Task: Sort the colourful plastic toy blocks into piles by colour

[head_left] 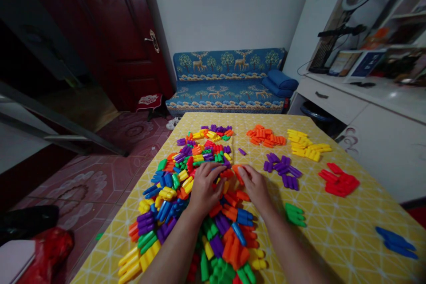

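A large mixed pile of plastic building blocks point(168, 193), shaped like joined rounded tubes, covers the left part of the table. My left hand point(207, 186) rests over this pile with curved fingers apart, its fingertips close to red and orange blocks. Just to its right, my right hand point(255, 186) pinches an orange block point(237, 174) between thumb and fingers. Single-colour groups lie farther right: orange blocks point(265, 136), yellow blocks point(308, 145), purple blocks point(282, 169) and red blocks point(338, 180). A green block point(295, 214) and a blue block point(396, 242) lie apart from them.
The table has a yellow patterned cloth point(333, 226). Behind it stands a blue sofa point(226, 82) with deer patterns. A white desk point(392, 93) is on the right, a dark red door point(123, 31) at the left. A small stool point(149, 102) stands near the door.
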A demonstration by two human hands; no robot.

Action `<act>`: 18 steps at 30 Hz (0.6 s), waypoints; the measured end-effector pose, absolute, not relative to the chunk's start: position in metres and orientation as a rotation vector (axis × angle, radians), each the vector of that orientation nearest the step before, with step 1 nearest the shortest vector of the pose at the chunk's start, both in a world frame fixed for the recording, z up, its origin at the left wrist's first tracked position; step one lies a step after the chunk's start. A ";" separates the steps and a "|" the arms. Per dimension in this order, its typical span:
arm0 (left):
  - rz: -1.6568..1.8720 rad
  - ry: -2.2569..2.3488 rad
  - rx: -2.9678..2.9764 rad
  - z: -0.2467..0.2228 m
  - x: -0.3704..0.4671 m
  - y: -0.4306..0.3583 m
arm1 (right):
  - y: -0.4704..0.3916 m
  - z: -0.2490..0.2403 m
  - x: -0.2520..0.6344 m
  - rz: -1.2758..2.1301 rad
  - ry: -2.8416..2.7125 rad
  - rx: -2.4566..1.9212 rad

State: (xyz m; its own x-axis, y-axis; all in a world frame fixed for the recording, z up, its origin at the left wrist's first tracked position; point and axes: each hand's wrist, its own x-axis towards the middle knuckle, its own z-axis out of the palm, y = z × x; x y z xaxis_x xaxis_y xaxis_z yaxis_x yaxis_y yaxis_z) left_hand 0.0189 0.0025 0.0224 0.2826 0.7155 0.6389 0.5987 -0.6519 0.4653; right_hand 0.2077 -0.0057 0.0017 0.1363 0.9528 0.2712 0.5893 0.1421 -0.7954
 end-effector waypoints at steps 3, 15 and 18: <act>1.083 1.124 2.468 0.026 0.020 -0.001 | -0.010 0.001 0.204 0.765 -1.321 -1.391; 1.109 1.088 2.188 0.017 0.022 0.000 | -0.023 0.011 0.193 1.307 -1.279 -1.078; 1.264 1.185 2.089 0.014 0.020 0.004 | -0.022 0.007 0.197 1.205 -1.293 -1.158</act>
